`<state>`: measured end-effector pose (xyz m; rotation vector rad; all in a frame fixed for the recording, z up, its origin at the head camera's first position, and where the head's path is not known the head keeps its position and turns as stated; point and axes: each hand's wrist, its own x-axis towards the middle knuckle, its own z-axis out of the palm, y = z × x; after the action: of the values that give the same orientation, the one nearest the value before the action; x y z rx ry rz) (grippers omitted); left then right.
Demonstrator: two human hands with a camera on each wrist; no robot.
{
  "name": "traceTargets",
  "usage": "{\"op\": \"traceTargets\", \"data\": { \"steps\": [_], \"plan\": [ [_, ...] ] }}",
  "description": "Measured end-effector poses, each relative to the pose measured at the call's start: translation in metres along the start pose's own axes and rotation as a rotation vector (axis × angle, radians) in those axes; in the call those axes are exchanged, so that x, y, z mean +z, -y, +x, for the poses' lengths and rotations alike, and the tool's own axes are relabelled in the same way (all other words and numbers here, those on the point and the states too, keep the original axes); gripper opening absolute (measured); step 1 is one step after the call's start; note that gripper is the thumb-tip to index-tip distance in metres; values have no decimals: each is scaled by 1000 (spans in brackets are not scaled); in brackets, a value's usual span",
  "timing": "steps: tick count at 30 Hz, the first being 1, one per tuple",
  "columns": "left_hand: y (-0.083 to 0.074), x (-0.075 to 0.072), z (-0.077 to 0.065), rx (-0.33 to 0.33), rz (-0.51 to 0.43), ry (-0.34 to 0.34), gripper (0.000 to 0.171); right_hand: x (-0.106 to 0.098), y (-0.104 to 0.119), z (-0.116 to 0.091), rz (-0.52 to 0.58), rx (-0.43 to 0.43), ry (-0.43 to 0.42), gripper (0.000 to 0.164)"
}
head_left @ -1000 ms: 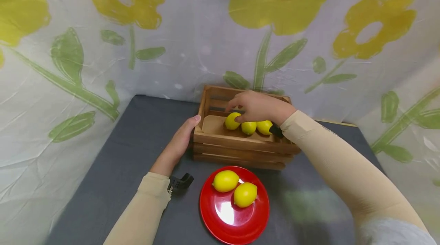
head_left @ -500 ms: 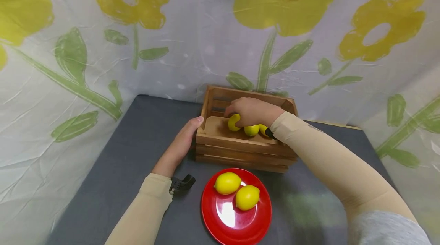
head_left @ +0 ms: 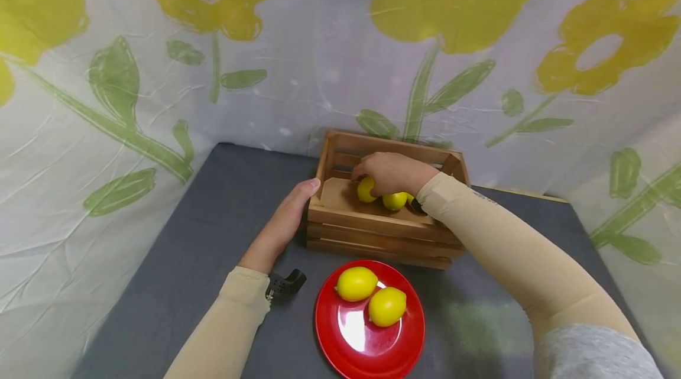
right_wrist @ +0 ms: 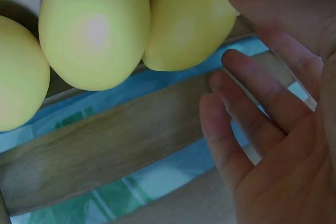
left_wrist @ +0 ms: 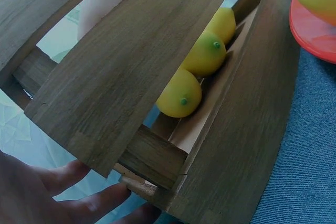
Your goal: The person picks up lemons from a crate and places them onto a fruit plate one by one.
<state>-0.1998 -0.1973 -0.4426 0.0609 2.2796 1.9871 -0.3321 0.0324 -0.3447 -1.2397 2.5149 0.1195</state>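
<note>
My left hand (head_left: 289, 211) rests against the left end of a slatted wooden crate (head_left: 383, 226), thumb at its top rim. In the left wrist view, its fingers (left_wrist: 100, 203) touch the crate's corner. My right hand (head_left: 391, 171) reaches down into the crate over the leftmost lemon (head_left: 366, 188). In the right wrist view, the thumb is at the end of that lemon (right_wrist: 191, 19), while the bent fingers (right_wrist: 247, 103) show a gap from it. Beside it are a middle lemon (head_left: 395, 201) and a third lemon (right_wrist: 18, 74), mostly covered by the arm in the head view.
In front of the crate stands a red plate (head_left: 340, 355) holding two lemons, a rear one (head_left: 356, 284) and a front one (head_left: 387, 307). A dark cloth (head_left: 197, 249) covers the table. Behind it hangs a flower-printed curtain (head_left: 324, 71).
My right hand has lowered from above the lemons to around the leftmost one. My left hand stays at the crate's end. The whole scene shifts slightly right in the head view.
</note>
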Motion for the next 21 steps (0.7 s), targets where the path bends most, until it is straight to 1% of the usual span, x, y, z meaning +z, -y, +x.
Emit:
{"op": "traceTargets", "data": {
  "steps": [3,8,16,21],
  "plan": [
    [-1,1,0,2,-4,0,75,2,-1,0,14,18,6,54],
    [1,3,-1,-17,-19,4,75,5,-2,1,28,35,23,55],
    [0,2,-1,-47,-28,-2,78,11,-4,5,-9,-15,-8,51],
    [-2,0,0,-51,-19,-4,78,15,-5,9,-24,-43,-12,48]
  ]
}}
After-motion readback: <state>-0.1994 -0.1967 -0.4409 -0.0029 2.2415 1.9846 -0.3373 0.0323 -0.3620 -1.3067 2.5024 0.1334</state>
